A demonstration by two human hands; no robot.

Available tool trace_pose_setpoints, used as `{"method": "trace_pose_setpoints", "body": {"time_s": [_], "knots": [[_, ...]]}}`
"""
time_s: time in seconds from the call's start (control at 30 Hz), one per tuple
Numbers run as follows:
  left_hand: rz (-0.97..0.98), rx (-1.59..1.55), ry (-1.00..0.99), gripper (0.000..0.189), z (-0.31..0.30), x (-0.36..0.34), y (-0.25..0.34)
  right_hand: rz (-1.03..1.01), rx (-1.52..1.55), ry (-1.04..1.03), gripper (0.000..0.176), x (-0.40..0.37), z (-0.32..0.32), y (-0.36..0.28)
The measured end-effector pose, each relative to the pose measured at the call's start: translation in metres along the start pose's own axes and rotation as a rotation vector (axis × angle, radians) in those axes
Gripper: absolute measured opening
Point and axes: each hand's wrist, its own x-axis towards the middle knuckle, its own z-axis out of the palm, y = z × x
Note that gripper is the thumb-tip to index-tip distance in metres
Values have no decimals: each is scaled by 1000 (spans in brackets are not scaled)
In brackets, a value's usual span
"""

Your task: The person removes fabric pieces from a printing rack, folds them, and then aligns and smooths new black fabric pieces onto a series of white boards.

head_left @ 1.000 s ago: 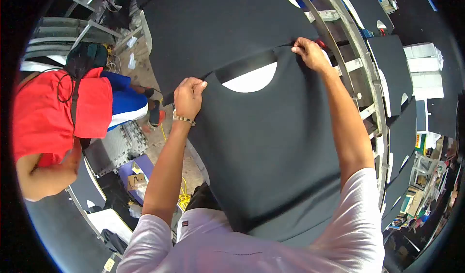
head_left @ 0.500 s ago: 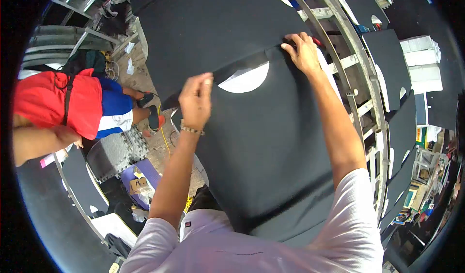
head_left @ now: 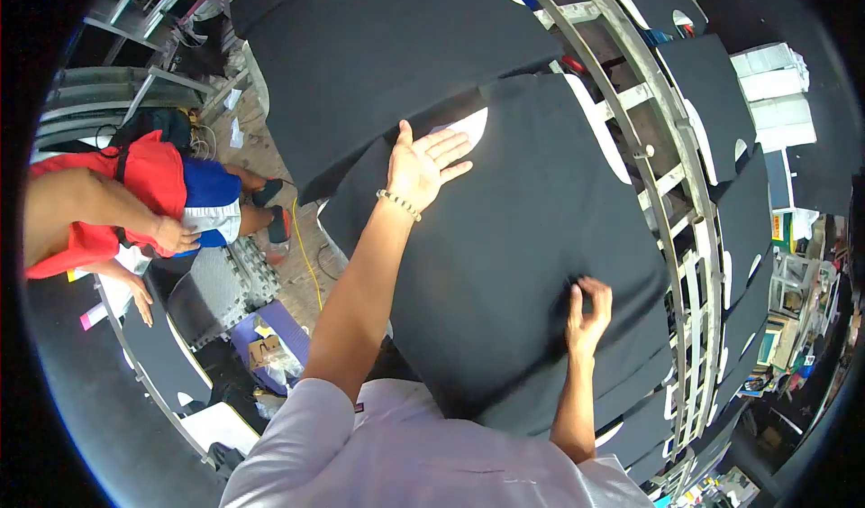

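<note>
A large black sheet (head_left: 505, 210) lies in front of me, with creases running across its near right part. My left hand (head_left: 422, 167) is palm up with its fingers spread, at the sheet's far left edge. Its fingers partly cover a white half-round patch (head_left: 472, 126) there. Lower on the right, my right hand (head_left: 589, 317) pinches a small raised fold of the black sheet between thumb and fingers. A second black sheet (head_left: 387, 48) spreads beyond the far edge of the first.
A metal rail frame (head_left: 662, 183) with crossbars curves along the right side, with more black sheets beyond it. At left, a person in a red top (head_left: 149, 179) stands by another rack. A purple box (head_left: 286, 328) and yellow cable (head_left: 308, 254) are on the floor.
My right hand has come from the sheet's far right corner down towards me and pinches the sheet. My left hand has moved right and turned palm up, fingers spreading.
</note>
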Motion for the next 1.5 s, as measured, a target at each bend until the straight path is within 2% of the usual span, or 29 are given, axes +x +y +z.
{"method": "trace_pose_setpoints", "body": {"time_s": [0.1,0.17,0.23,0.47,0.67,0.73,0.77,0.83,0.9,0.97,1.03,1.07,1.1,1.2,1.27,1.37,1.43,1.5], "knots": [[1,3,10,87,4,-2,0,206,23,39,10,-46,-24,25],[21,31,13,86,6,-1,-3,237,-1,44,10,-54,-35,32],[48,61,16,86,6,-4,-3,205,6,55,10,-56,-38,41],[3,24,18,86,5,-4,-2,322,82,0,13,-56,-44,37],[23,21,34,85,1,1,-3,261,1,-37,11,-49,-42,38],[150,118,20,71,0,-4,-4,198,-18,-31,12,-30,-43,44],[147,116,21,71,-1,-15,-3,179,-57,-40,15,-20,-45,51],[556,606,140,49,-17,-53,4,135,-112,-49,19,2,-54,66],[696,734,305,29,-61,-86,1,102,-201,-30,23,25,-60,93],[947,1193,596,23,-116,-123,-7,2,-289,-31,27,52,-64,127],[1102,1285,681,21,-148,-157,-14,0,-336,2,29,81,-61,143],[1022,1224,711,24,-149,-169,-19,-35,-266,0,29,96,-58,150],[1030,1222,731,24,-154,-173,-22,-72,-196,-6,29,110,-52,155],[1056,1619,733,35,-158,-162,-2,-187,-275,3,30,143,-26,141],[1115,1728,690,39,-134,-131,27,-393,-173,-24,33,175,9,99],[858,1889,781,49,-116,-96,48,-428,-145,-240,40,208,47,34],[470,1790,826,55,-104,-77,59,-516,-80,-311,48,237,88,17],[294,1664,878,59,-84,-69,63,-471,-91,-393,56,258,113,-10]]}}
